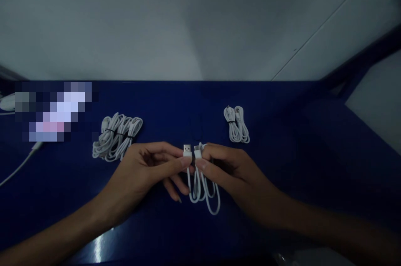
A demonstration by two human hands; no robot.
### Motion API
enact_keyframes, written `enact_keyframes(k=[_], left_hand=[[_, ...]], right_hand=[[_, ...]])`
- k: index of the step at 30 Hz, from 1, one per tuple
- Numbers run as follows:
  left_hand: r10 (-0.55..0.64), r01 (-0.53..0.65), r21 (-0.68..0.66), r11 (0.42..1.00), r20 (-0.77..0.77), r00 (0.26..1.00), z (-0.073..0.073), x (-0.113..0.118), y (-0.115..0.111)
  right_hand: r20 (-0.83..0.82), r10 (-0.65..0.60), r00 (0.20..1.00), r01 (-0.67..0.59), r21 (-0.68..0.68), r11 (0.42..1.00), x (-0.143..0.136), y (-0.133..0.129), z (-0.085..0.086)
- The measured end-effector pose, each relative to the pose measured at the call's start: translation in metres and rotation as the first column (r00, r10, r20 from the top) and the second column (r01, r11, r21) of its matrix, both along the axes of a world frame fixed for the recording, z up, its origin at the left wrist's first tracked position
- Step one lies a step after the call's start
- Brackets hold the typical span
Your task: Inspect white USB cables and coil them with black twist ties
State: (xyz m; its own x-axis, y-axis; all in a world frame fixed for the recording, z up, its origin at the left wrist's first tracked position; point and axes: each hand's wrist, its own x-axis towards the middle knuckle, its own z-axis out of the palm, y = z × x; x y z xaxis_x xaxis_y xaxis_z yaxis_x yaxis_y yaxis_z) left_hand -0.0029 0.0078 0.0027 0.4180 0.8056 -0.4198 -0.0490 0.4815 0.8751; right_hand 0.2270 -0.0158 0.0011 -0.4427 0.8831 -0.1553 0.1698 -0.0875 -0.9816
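Note:
A white USB cable hangs in loose loops between my hands, above the blue table. My left hand pinches one end by its USB plug, thumb on the near side and the lower fingers spread. At the other end, my right hand pinches the second plug together with part of the coil. Both metal tips point away from me, side by side with a small gap. The right fingers partly hide the upper loops.
Several tied white cable bundles lie left of my hands. Tied white cables lie at the back right. A blurred-out bright object with a white cord is at the left. A pale wall borders the blue table.

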Motion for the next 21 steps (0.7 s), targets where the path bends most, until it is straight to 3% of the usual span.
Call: enact_keyframes(k=[21], left_hand=[[-0.033, 0.033, 0.005, 0.999, -0.01, 0.999, -0.0012, -0.0029, -0.0002]], right_hand=[[0.002, 0.006, 1.0, -0.006, -0.002, 1.0, -0.0001, 0.0015, -0.0008]])
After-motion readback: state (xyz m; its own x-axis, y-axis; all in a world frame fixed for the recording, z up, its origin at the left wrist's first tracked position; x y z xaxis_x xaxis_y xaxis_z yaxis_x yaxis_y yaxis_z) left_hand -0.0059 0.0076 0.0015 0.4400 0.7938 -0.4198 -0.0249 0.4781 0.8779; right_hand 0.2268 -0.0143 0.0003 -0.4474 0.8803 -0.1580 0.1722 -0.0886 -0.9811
